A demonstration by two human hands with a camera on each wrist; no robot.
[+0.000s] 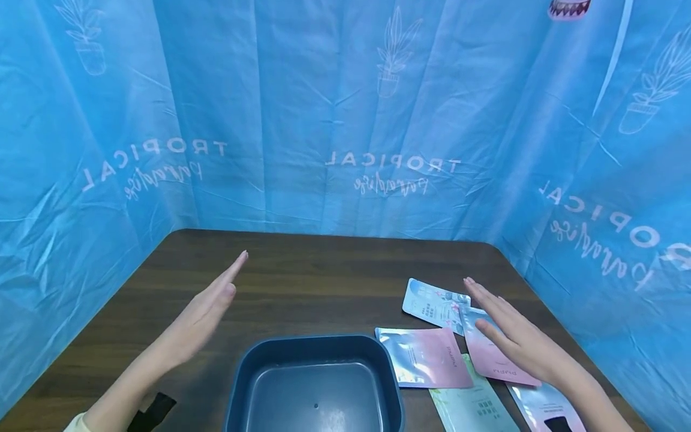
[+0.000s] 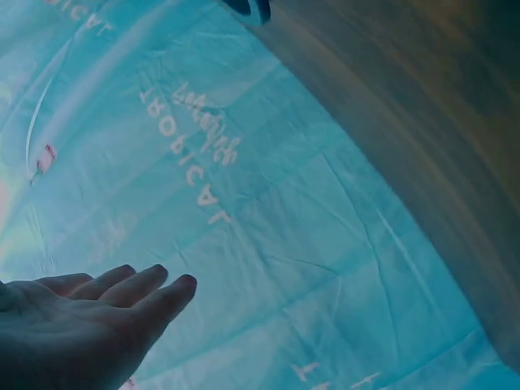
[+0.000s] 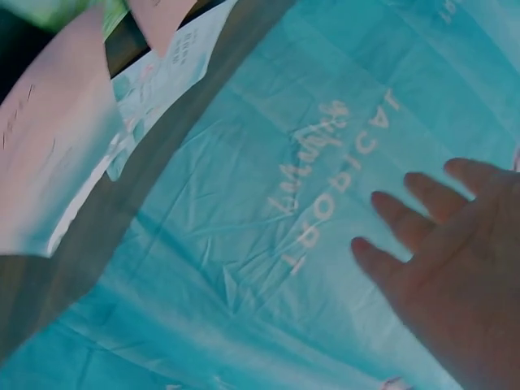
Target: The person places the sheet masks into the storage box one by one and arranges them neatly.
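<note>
My left hand (image 1: 202,318) is raised over the left part of the table, fingers straight and holding nothing. My right hand (image 1: 520,345), also straight-fingered with nothing in it, hovers over several flat foil packets. Overlapping it in the head view is a pink packet (image 1: 504,366). Beside that lie a silver-pink packet (image 1: 426,357), a light blue packet (image 1: 432,303), a green packet (image 1: 475,402) and a pale blue packet (image 1: 540,405) partly covered by my right forearm. Between my hands stands a dark blue plastic basin (image 1: 315,390), its near side cut off by the frame.
The dark wooden table (image 1: 318,282) has blue printed curtains (image 1: 291,108) hanging along its back and both sides. A black strap end (image 1: 156,411) shows by my left wrist. The silver-pink packet's left edge meets the basin's right rim.
</note>
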